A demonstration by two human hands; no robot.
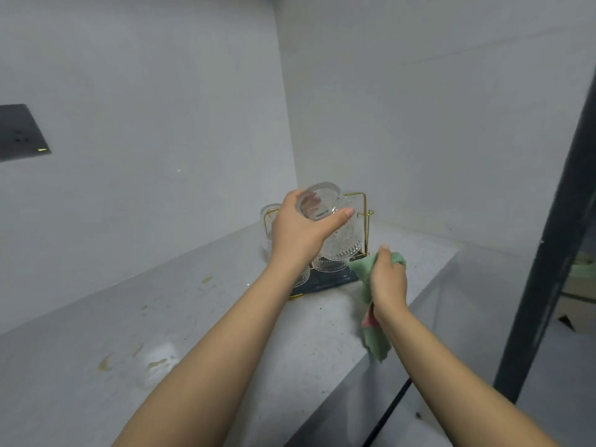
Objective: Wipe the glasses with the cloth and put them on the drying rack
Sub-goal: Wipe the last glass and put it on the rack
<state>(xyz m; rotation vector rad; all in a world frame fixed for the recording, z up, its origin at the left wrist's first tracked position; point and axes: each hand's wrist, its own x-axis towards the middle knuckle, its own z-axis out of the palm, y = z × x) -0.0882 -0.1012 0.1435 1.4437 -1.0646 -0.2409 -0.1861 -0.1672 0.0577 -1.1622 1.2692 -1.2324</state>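
Right hand (388,279) has the cloth (371,282) bunched up. Left hand (298,230) grips a glass (317,204) upside down over the drying rack (362,221), I'd lower it slowly onto a free peg

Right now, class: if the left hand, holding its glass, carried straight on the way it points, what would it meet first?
Probably the drying rack: the left hand with the glass points toward its gold wire frame and the glasses already there. Depth is uncertain.
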